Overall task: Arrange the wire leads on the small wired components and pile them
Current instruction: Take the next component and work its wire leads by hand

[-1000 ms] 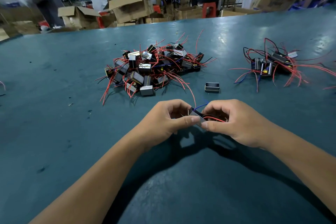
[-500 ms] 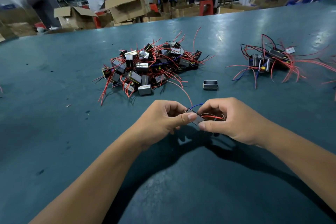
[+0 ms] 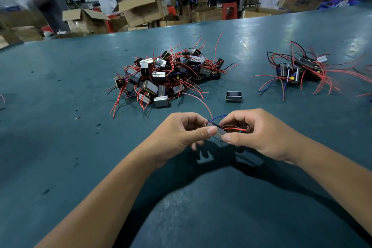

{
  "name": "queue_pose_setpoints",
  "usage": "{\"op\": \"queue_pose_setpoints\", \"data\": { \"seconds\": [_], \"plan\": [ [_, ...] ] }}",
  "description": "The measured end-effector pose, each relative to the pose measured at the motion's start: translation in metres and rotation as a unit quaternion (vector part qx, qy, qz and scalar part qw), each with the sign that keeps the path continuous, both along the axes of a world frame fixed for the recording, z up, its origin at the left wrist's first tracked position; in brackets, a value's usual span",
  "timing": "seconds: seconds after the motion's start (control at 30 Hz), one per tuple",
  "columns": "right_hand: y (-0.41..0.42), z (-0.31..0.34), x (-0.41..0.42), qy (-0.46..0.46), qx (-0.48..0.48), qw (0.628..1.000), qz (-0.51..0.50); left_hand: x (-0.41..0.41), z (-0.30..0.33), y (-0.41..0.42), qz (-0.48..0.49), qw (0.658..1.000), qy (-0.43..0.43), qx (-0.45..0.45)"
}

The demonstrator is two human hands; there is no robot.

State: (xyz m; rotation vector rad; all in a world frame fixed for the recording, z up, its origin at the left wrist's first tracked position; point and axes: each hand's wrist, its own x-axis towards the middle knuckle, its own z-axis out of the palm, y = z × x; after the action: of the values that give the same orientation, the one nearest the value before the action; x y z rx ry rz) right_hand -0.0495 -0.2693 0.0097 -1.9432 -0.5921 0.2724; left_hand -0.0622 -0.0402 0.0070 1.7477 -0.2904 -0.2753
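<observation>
Bench (image 3: 60,147) surface carries two heaps, large pile (image 3: 167,78) centre and smaller pile (image 3: 300,68) far right, one lone casing (image 3: 233,96) between, while left hand (image 3: 181,133) and right hand (image 3: 259,133) pinch one component (image 3: 216,130), long axis slanting lower-right, above the bench.

Bare forearms (image 3: 112,187) (no sleeves, apparently).
</observation>
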Motion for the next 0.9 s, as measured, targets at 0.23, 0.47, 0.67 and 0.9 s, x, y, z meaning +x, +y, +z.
{"op": "queue_pose_setpoints", "data": {
  "seconds": [0.23,0.47,0.67,0.9],
  "plan": [
    [-0.0043,0.0015,0.0008,-0.049,-0.078,0.996,-0.002,0.0024,-0.0015,0.0081,-0.01,0.999,-0.015,0.043],
    [-0.0066,0.0038,-0.0016,-0.091,-0.109,0.99,0.0,0.0037,-0.0046,0.0063,-0.025,0.996,-0.045,0.079],
    [-0.0068,0.0057,-0.0033,-0.112,-0.125,0.986,-0.005,0.0037,-0.005,0.0063,-0.036,0.992,-0.076,0.095],
    [-0.0069,0.0071,-0.0038,-0.111,-0.122,0.986,0.005,0.0054,-0.0063,0.0051,-0.048,0.988,-0.089,0.114]
  ]
}}
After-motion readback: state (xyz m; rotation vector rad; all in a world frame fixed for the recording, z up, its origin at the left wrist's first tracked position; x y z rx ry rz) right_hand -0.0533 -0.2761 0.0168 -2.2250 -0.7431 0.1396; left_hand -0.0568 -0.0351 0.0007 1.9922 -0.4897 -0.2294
